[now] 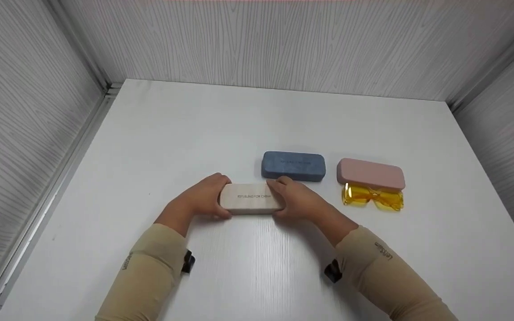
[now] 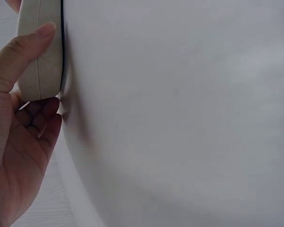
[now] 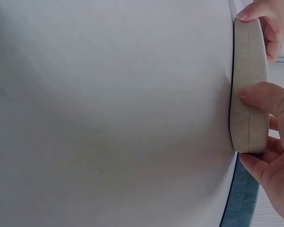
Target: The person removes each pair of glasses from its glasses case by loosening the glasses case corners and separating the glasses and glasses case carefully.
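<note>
- The left hand (image 1: 205, 198) grasps the left end of the cream case (image 1: 250, 203); its fingers (image 2: 50, 132) are bent round this end, and the thumb (image 2: 26, 54) presses on the seamed long side.
- The right hand (image 1: 299, 200) grasps the right end of the same case; its thumb lies on the seamed side, other fingers touch the end and the far top border. Both hands are opened only as wide as the case demands.
- The cream case is closed, with printed top upward, about midway between the left and right edges of the bench (image 1: 194, 125), parallel to the far edge. Whether it is slightly raised, I cannot tell.
- The blue case (image 1: 293, 167) lies just behind the right hand, closer to the far edge.
- The pink case (image 1: 370, 173) lies further toward the right edge; the yellow glasses (image 1: 373, 197) are along its near side.
</note>
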